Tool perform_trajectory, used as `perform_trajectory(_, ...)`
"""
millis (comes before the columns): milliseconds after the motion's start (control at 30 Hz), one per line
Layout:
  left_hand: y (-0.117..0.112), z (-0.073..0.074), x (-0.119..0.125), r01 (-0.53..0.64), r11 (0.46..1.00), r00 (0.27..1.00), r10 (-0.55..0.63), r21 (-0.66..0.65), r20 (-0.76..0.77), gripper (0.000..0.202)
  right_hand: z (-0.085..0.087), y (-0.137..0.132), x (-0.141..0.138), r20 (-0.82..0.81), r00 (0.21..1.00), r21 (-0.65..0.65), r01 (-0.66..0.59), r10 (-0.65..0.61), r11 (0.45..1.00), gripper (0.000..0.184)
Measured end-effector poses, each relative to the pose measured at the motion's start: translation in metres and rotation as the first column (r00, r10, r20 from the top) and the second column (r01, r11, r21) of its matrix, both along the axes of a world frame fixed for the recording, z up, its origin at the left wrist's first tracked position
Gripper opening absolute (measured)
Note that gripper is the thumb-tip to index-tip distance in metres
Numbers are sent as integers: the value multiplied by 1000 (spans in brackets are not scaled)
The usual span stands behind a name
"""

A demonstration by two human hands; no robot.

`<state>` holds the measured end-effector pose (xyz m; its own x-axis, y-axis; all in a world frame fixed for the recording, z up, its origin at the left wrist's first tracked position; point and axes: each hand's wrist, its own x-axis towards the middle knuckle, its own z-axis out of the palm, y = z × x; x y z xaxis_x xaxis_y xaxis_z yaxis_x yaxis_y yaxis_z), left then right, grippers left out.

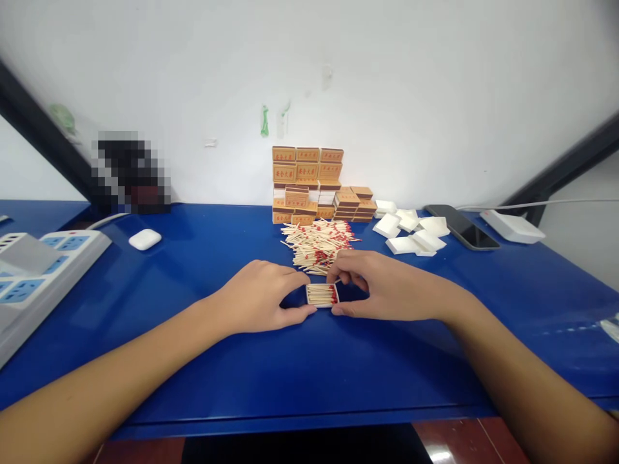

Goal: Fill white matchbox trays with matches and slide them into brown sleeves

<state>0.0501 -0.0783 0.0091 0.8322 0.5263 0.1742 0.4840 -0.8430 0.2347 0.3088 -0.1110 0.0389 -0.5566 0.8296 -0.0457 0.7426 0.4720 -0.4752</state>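
A small white matchbox tray (314,305) lies on the blue table in front of me, filled with red-tipped matches (321,294) laid side by side, heads to the right. My left hand (265,296) grips the tray's left end between thumb and fingers. At the right end, my right hand (372,283) holds the tray the same way, thumb at the near corner and curled fingers at the far one. Just behind the tray is a loose heap of matches (316,245), its right part close to my right fingers.
Orange matchboxes (307,171) are stacked against the wall behind the heap. White empty trays (411,232) lie to the right, beside a phone (461,227) and a white box (512,227). Leftward are a white earbud case (145,240) and a power strip (53,270) on the blue table (309,374).
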Motion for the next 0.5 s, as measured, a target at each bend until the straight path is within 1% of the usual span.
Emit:
perform_trajectory(100, 1, -2, -1, 5, 1000, 1000, -6, 11, 16, 29, -1, 1, -2, 17, 1000, 2, 10, -10, 1000, 23)
perform_trajectory(200, 2, -3, -2, 4, 1000, 999, -5, 23, 34, 29, -1, 1, -4, -9, 1000, 46, 13, -13, 999, 19)
perform_trajectory(300, 3, -2, -5, -24, 999, 998, 22, 32, 63, 41, 1, 0, -3, -54, 998, 76, 40, -36, 996, 15)
perform_trajectory(400, 6, 0, -8, -65, 998, 995, 63, 20, 83, 56, 3, 0, -2, -92, 993, 82, 79, -71, 993, 17)
perform_trajectory(500, 11, 0, -10, -101, 995, 990, 99, 19, 104, 58, 1, 2, -2, -110, 991, 101, 86, -75, 991, 16)
